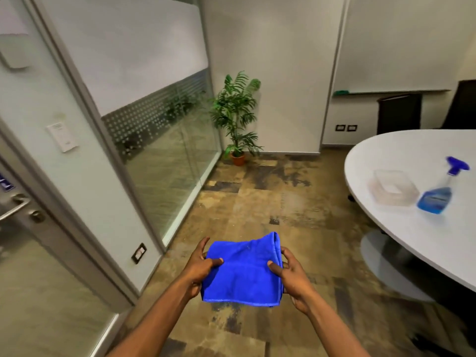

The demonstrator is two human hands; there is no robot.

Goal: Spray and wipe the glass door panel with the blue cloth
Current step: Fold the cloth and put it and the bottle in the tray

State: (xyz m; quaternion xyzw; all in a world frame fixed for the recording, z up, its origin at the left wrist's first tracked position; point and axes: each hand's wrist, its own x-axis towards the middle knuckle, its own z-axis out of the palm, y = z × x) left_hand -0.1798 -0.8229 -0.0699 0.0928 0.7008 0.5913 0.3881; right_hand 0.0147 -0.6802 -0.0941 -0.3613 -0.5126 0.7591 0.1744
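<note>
The blue cloth is folded into a flat pad and held out in front of the person, above the floor. The left hand pinches its left edge, thumb on top; the right hand pinches the right edge the same way. The spray bottle stands well apart on the white worktop to the right, beside a clear plastic container. The glass door panel is at the left, near its handle. This looks like the preparing step. Next, one hand would have to release the cloth and fetch the bottle.
</note>
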